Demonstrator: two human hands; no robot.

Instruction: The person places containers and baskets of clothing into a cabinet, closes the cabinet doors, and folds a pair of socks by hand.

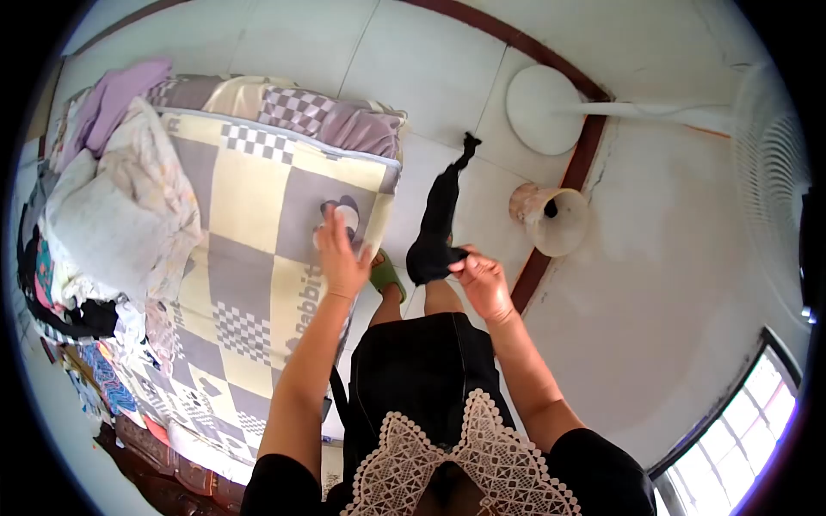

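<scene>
My right hand (483, 284) pinches one end of a long, narrow black garment (437, 217), which looks like a stocking or a pair of tights. The cloth swings out away from me over the floor, wider near my fingers and thin and bunched at its far tip. Over the edge of the bed, my left hand (342, 262) is open with its fingers stretched out and nothing in them. Beneath it lies a checked bedspread (249, 202) in grey and cream; whether the hand touches it I cannot tell.
Piled clothes (120, 215) cover the bed's left side. On the tiled floor (422, 60) stand a white fan's round base (544, 110) and a small bin (559, 222) near the wall. A green slipper (387, 277) is on my foot. A barred window (736, 430) is at lower right.
</scene>
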